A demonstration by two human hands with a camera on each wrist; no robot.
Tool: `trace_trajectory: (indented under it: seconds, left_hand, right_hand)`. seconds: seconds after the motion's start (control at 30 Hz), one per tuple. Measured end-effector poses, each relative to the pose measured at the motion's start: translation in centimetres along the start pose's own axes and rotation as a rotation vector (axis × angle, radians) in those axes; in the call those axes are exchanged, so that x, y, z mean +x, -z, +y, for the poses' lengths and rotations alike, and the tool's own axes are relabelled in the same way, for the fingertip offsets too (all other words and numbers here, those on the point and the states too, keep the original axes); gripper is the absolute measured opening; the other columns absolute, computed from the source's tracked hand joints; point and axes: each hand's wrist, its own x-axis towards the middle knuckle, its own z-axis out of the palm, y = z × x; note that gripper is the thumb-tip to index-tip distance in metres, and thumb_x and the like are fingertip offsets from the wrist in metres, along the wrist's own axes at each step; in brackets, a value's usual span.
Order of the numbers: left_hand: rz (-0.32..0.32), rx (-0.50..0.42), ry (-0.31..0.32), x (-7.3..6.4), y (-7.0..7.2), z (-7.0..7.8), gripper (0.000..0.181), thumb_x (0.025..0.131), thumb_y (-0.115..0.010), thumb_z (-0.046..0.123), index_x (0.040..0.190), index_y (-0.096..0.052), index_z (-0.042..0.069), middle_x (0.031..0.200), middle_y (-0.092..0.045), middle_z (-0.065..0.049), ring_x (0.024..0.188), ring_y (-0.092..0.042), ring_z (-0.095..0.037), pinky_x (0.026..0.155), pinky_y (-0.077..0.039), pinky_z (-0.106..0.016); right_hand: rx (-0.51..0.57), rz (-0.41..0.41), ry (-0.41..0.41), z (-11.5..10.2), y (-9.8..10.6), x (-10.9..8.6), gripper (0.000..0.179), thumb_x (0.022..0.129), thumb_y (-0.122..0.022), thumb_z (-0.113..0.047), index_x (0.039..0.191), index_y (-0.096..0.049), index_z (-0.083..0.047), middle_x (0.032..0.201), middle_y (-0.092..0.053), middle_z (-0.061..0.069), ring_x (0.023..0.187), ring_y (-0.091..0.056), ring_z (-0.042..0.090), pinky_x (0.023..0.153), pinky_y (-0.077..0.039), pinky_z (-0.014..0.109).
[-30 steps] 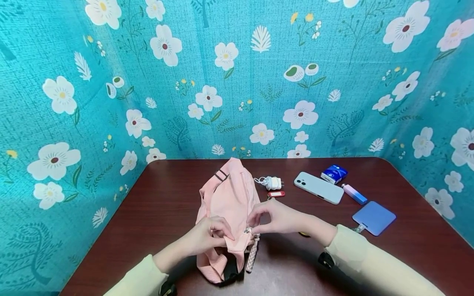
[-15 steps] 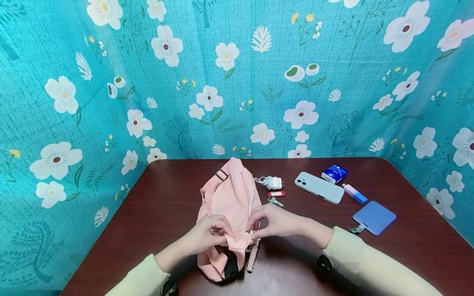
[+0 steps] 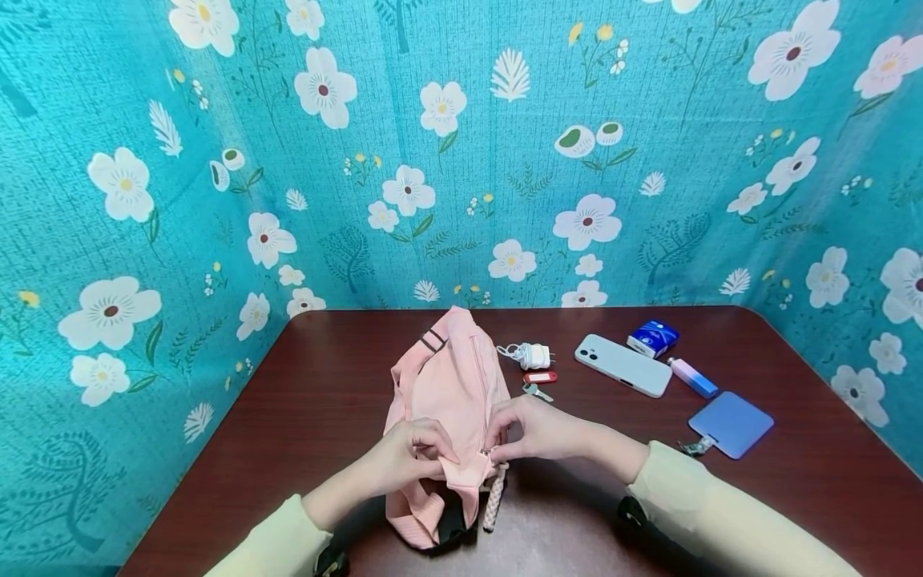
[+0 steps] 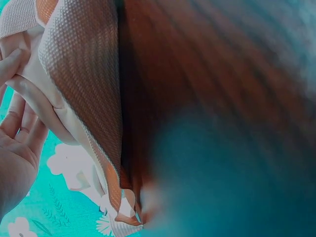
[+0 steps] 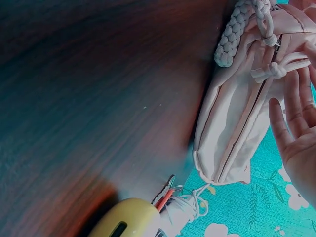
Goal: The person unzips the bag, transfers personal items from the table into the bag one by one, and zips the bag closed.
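Note:
A pink sling bag [image 3: 450, 385] lies on the dark wooden table, its strap and black buckle [image 3: 432, 340] toward the far end. At the near end my left hand [image 3: 404, 458] pinches the bag's fabric between thumb and fingers. My right hand [image 3: 537, 429] is at the same end and pinches a cord zipper pull [image 5: 274, 71], with its other fingers extended in the right wrist view. A braided cord [image 3: 493, 501] hangs beside the bag's near corner. Along the bag's side runs a zipper [image 5: 247, 118]. The left wrist view shows a ribbed strap [image 4: 84, 64] close up.
Right of the bag lie a white charger [image 3: 534, 356], a red key tag [image 3: 540, 377] and a key [image 3: 537, 392]. Farther right are a phone [image 3: 623, 365], a blue packet [image 3: 652, 339], a pink-blue stick [image 3: 693, 377] and a blue card holder [image 3: 731, 425]. A yellow rounded object [image 5: 128, 219] is nearby.
My right hand has shifted slightly, uncovering the key, while its forearm now hides the yellow object in the head view. The left hand keeps its hold on the fabric.

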Motion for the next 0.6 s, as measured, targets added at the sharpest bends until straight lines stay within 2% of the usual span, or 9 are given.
trace_trajectory:
  seconds: [0.17,0.43,0.6]
  left_hand:
    - [-0.005,0.003,0.006,0.02,0.08,-0.01,0.016,0.074,-0.07,-0.015,0.082,-0.072,-0.001,0.081,-0.065,-0.012,0.078,-0.056,-0.027,0.063,-0.049,-0.038]
    - [0.005,-0.02,0.023,0.09,0.06,0.1,0.016,0.073,-0.07,-0.016,0.081,-0.072,-0.002,0.08,-0.065,-0.013,0.08,-0.055,-0.01,0.063,-0.05,-0.039]
    - [0.003,-0.037,0.021,0.11,-0.03,-0.17,0.016,0.072,-0.07,-0.016,0.08,-0.071,-0.002,0.08,-0.064,-0.014,0.08,-0.056,-0.008,0.063,-0.051,-0.039]
  right_hand:
    - [-0.026,0.025,0.028,-0.26,0.1,0.13,0.01,0.084,-0.073,-0.006,0.084,-0.07,-0.016,0.079,-0.063,-0.008,0.075,-0.058,0.005,0.066,-0.053,0.036]
    - [-0.049,0.038,-0.002,-0.35,0.33,0.55,0.016,0.085,-0.068,-0.003,0.082,-0.067,-0.019,0.074,-0.059,-0.014,0.07,-0.055,0.002,0.061,-0.052,0.036]
    - [-0.059,0.036,-0.02,0.06,0.6,0.71,0.016,0.085,-0.068,-0.004,0.083,-0.067,-0.02,0.072,-0.058,-0.015,0.068,-0.054,0.002,0.059,-0.051,0.034]
